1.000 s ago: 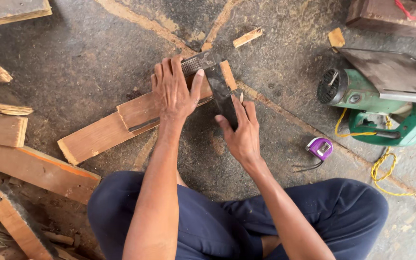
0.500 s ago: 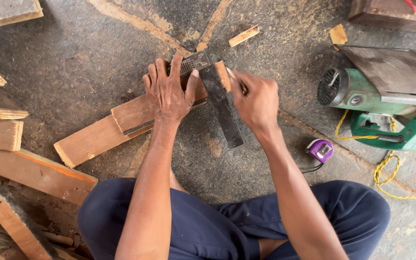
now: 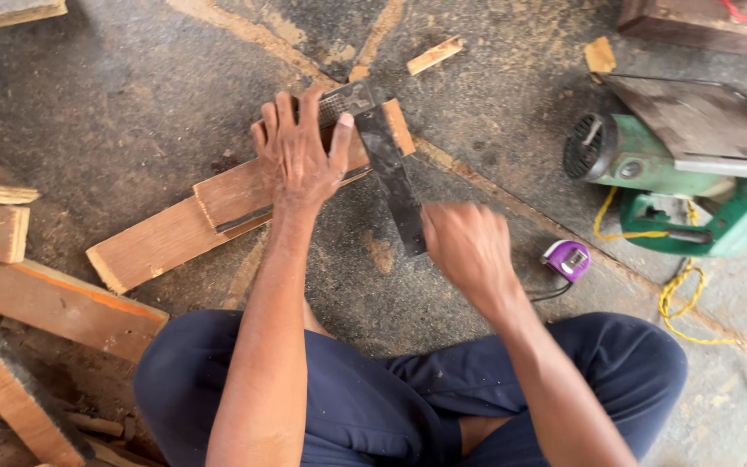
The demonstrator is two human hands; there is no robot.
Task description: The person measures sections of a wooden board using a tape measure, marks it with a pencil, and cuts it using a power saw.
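Left hand [image 3: 300, 156] is spread flat, fingers splayed, pressing down on the wooden plank [image 3: 218, 216] and on the dark metal square [image 3: 391, 169] laid across its far end. The plank lies on the concrete floor [image 3: 131, 104] atop a second board, angled away from the person's crossed legs. Right hand [image 3: 469, 246] hovers blurred beside the square's long blade, fingers curled inward; whether it grips anything cannot be told. The plank looks stiff, dry and light, rough enough not to slip, best pinned from above mid-width. The square looks thin, rigid and smooth, likely to slide unless held down at its stock. A green power saw [image 3: 667, 173] sits well apart, a purple tape measure [image 3: 568, 258] nearer the right hand.
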